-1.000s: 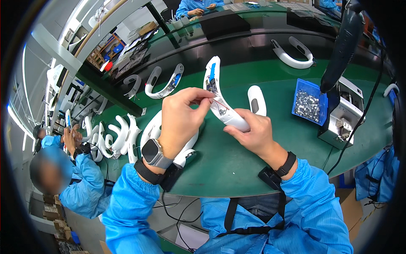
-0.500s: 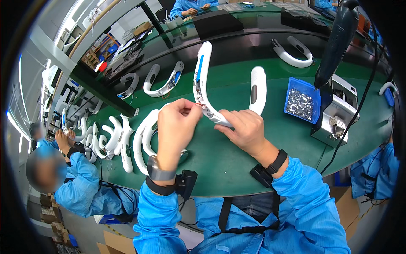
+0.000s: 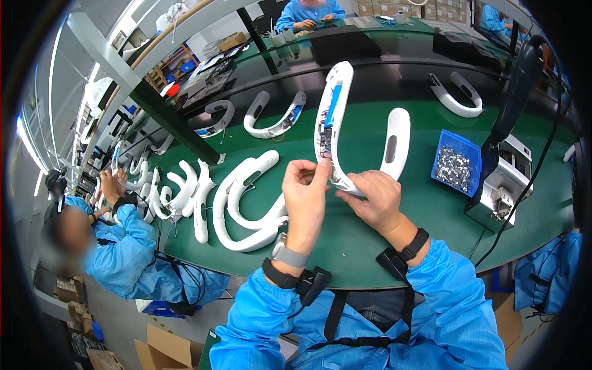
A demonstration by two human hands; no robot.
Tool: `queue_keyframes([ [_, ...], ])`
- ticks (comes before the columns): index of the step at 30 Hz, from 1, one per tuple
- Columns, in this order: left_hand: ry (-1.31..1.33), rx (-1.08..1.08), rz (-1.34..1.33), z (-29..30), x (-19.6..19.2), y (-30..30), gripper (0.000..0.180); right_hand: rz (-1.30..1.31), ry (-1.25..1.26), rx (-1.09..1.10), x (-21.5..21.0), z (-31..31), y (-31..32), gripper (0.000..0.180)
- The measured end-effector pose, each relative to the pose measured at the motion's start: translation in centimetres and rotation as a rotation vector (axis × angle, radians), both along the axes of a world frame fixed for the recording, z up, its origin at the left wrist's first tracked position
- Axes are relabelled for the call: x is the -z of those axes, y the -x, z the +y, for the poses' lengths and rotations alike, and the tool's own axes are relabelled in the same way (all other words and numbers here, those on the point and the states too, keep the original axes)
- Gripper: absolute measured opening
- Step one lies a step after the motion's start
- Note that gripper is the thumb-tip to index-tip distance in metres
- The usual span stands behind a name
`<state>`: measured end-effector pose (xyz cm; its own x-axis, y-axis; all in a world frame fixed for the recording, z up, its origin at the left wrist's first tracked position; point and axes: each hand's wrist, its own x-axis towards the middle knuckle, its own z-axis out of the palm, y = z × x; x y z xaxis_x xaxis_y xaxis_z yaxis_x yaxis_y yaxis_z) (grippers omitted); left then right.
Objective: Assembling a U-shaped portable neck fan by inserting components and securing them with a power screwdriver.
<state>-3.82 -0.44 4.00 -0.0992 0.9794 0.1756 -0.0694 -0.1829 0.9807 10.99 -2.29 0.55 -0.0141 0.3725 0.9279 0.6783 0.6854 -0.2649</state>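
A white U-shaped neck massager (image 3: pixel 346 132) is held up off the bench, its left arm uncovered over a circuit board with small wires and a long blue part. My right hand (image 3: pixel 377 196) is closed round the bottom of its curve, thumb in front. At the lower end of the circuit board my left hand (image 3: pixel 306 188) makes a pinch against the open shell. What lies between those fingertips is hidden. Just left of my left forearm, two white U-shaped pieces (image 3: pixel 237 242) lie on the green bench top (image 3: pixel 336 265).
A blue bin (image 3: pixel 441 176) of small metal parts stands right, beside a metal machine (image 3: pixel 497 192). A dark hanging tool (image 3: pixel 518 92) and its cable are above. More white U-shaped pieces (image 3: pixel 268 132) lie farther back. At left a co-worker (image 3: pixel 123 240) handles one.
The view has shifted, so the bench appears farther right and lower. My left pinch stays by the wiring; the red wire visible at its fingertips before is now hidden. My right hand keeps its hold.
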Motion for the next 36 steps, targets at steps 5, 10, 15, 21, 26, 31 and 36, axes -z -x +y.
queue_keyframes([
  [5,0.026,0.151,-0.362,-0.1,-1.4,-2.6,0.026,0.028,0.096,-0.052,0.1,-0.4,0.2,0.041],
  [10,0.163,0.157,-0.363,0.0,-1.6,-2.8,0.026,0.155,0.099,-0.145,0.4,-0.5,0.6,0.041],
  [15,0.153,0.188,-0.285,-0.6,-1.8,-2.6,0.027,0.21,0.185,-0.146,1.0,-0.6,0.3,0.042],
  [21,0.083,0.239,-0.251,-0.9,-2.4,-2.5,0.028,0.214,0.134,-0.167,0.6,-0.6,0.3,0.041],
  [26,0.179,0.221,-0.304,-0.2,-2.1,-2.4,0.024,0.156,0.088,-0.182,0.3,-0.4,0.3,0.039],
  [31,0.147,0.21,-0.318,-0.6,-1.6,-2.6,0.026,0.128,0.097,-0.151,0.5,-0.5,0.2,0.038],
  [36,0.079,0.225,-0.319,-2.0,-2.8,-2.9,0.031,0.199,0.101,-0.175,0.5,-0.5,0.3,0.038],
])
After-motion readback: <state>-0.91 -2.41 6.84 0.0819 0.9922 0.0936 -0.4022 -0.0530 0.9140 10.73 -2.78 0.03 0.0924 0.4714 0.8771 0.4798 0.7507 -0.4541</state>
